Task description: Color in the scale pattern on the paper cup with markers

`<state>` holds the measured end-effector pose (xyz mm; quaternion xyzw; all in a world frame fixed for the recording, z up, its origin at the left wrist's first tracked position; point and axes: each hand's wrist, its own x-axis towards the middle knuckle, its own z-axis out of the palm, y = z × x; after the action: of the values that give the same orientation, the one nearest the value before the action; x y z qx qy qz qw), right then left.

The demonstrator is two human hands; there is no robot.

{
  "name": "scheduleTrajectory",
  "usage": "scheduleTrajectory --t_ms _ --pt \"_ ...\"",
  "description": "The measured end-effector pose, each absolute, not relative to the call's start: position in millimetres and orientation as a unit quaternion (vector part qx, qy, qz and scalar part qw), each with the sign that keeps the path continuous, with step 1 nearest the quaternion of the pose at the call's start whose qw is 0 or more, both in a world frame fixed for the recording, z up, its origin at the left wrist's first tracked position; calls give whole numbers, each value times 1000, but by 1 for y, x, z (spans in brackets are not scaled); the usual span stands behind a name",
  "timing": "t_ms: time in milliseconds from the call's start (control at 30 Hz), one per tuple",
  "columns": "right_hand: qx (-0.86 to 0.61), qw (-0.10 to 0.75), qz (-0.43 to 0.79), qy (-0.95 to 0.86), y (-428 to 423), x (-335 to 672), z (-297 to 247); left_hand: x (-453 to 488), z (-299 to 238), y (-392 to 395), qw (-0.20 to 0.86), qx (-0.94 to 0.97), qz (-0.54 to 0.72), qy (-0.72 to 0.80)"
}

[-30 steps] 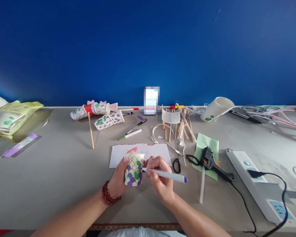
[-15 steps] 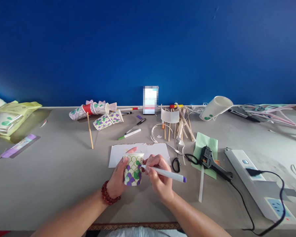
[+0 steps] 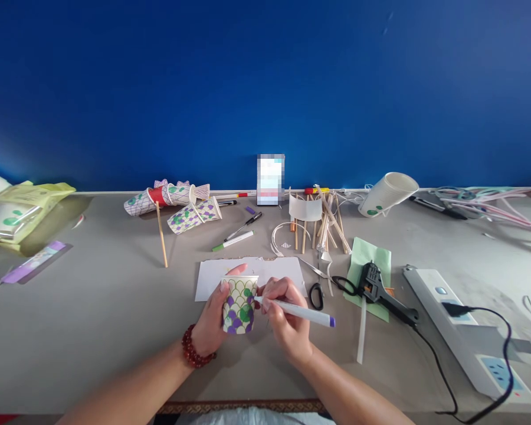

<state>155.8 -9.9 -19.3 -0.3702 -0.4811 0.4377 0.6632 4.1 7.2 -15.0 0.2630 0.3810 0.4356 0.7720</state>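
Note:
A paper cup (image 3: 238, 307) with a green scale pattern, partly coloured purple and green, is held upright in my left hand (image 3: 211, 316), whose fingers wrap around its left side and back. My right hand (image 3: 287, 319) grips a white marker pen (image 3: 298, 310) with a purple end. The pen's tip touches the cup's right side, or is very close to it. Behind the cup lies a white sheet of card (image 3: 278, 271), partly hidden by both hands. A green marker (image 3: 233, 241) and a black pen (image 3: 243, 226) rest farther back.
To the right are scissors (image 3: 317, 296), a glue gun (image 3: 380, 292) on green paper (image 3: 358, 254), and a power strip (image 3: 446, 324) with its cord. Wooden sticks (image 3: 331, 224), stacked cups (image 3: 387, 193) and a phone (image 3: 270, 180) stand at the back. Decorated cups (image 3: 194, 215) lie back left.

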Motion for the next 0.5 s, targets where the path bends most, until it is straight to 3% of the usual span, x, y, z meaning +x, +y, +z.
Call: scheduleTrajectory --t_ms 500 --pt "-362 667 433 -487 -10 156 -18 5 -14 8 764 266 440 390"
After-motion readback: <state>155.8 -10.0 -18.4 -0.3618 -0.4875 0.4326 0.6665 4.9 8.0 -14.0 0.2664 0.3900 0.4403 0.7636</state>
